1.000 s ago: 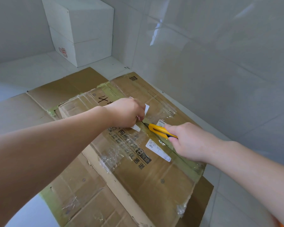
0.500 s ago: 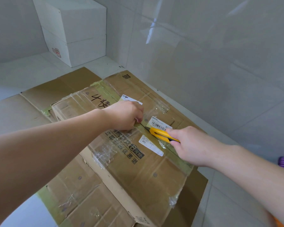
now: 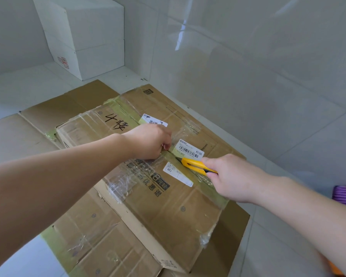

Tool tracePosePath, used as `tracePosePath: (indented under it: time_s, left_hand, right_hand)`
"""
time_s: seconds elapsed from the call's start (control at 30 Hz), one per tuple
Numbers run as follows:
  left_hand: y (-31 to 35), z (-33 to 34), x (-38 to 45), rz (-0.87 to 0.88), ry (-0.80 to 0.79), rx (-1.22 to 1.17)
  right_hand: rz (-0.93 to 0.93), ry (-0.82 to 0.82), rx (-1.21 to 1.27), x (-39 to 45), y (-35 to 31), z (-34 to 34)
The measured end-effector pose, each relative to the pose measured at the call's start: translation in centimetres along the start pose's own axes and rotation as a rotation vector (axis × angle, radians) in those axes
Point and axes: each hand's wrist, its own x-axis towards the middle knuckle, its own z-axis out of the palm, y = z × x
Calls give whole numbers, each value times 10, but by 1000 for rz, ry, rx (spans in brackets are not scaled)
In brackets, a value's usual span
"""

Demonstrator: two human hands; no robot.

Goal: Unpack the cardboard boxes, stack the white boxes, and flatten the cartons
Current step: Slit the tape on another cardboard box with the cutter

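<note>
Our left hand pinches the taped brown carton seam taut; our right hand grips the yellow knife slicing it.

A bare tiled room corner, storeroom-like: glossy wall tiles, stacked white boxes, flattened cardboard underfoot.
</note>
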Motion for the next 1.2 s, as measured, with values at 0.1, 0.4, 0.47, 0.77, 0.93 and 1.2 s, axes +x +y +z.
tracePosePath:
  time_s: [0.1, 0.4, 0.47, 0.77, 0.93, 1.2]
  left_hand:
    - [1, -1, 1, -18, -24, -10]
    - [3, -1, -2, -16, -13, -14]
    - [2, -1, -1, -25, -31, -5]
    - [2, 1, 0, -34, -16, -28]
    - [9, 8, 2, 2, -25, 2]
    - [24, 13, 7, 38, -40, 28]
  right_hand:
    - [-2, -4, -6, 12, -6, -4]
    - [4, -60, -58, -4, -2, -12]
    - [1, -26, -62, 9, -8, -6]
    - [21, -44, -10, -19, 10, -1]
    - [-31, 25, -36, -9, 7, 7]
    - [-22, -23, 10, -36, 23, 14]
